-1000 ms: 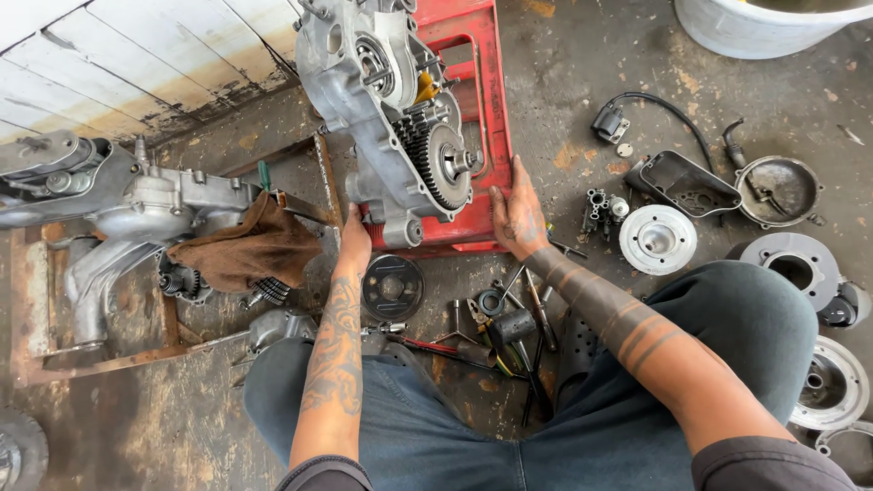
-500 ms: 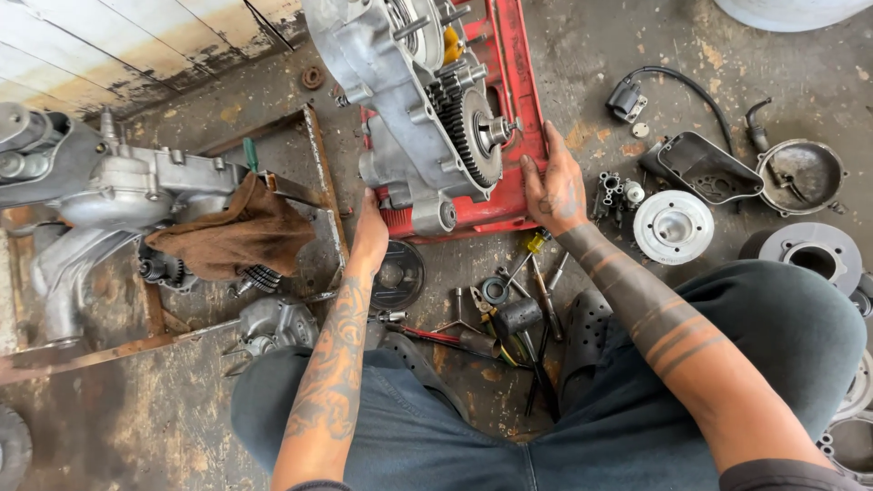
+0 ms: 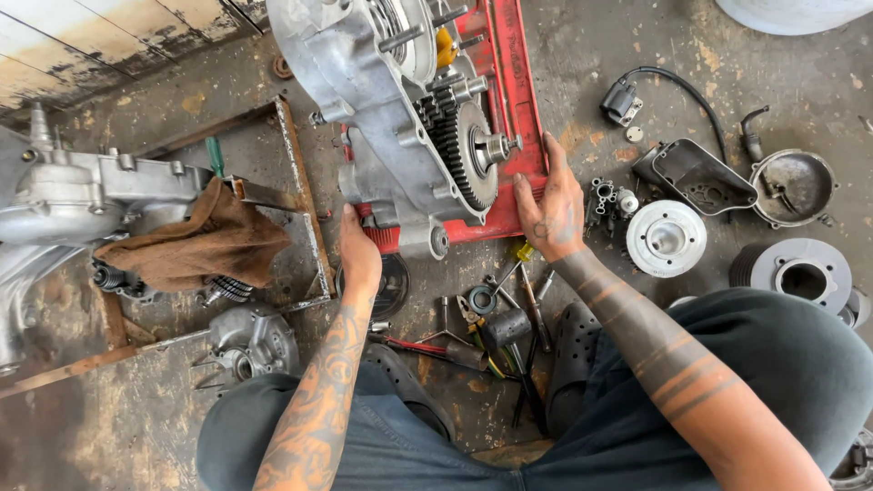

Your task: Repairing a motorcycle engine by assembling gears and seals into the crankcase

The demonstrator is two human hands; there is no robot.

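A grey engine crankcase (image 3: 364, 100) with a toothed gear (image 3: 468, 155) lies in a red tray (image 3: 514, 109) on the concrete floor. My left hand (image 3: 359, 255) grips the tray's near left corner, just under the crankcase. My right hand (image 3: 550, 205) holds the tray's near right edge, fingers laid flat on the red rim beside the gear. Both tattooed forearms reach forward from my knees.
Another engine casing (image 3: 82, 195) with a brown rag (image 3: 195, 241) sits left on a rusty metal frame (image 3: 300, 182). Hand tools (image 3: 496, 332) lie between my feet. A white round part (image 3: 666, 238), black cover (image 3: 700, 175), bowl-shaped housing (image 3: 793, 186) and finned cylinder (image 3: 800, 273) lie right.
The red tray with the crankcase has come closer and turned slightly. Both hands kept their hold on its near edge while the view shifted forward.
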